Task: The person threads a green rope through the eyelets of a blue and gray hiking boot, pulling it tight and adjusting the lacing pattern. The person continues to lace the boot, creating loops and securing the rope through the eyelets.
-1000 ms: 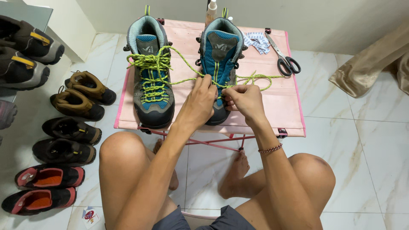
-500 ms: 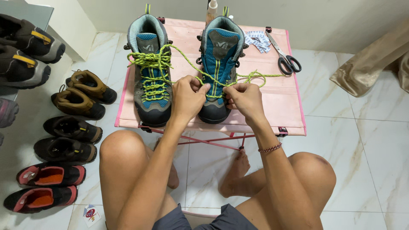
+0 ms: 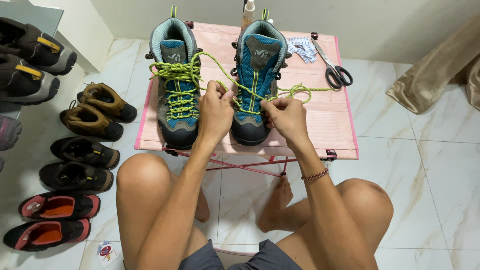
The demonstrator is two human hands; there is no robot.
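The two hiking boots, the left boot (image 3: 176, 95) and the right boot (image 3: 256, 85), look like matt grey suede and teal mesh cloth with smooth rubber toe caps, and their yellow-green laces (image 3: 300, 91) are braided cord. They stand on a small table (image 3: 330, 125) topped with matt pink cloth, where the scissors (image 3: 332, 65) show shiny metal blades and black, probably plastic, handles. The floor (image 3: 425, 165) is glossy marble-look tile.

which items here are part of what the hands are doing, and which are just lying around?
In use: left hand, right hand, yellow-green lace, right boot, pink folding table.

Lying about: left boot, scissors, shoes on floor, bottle.
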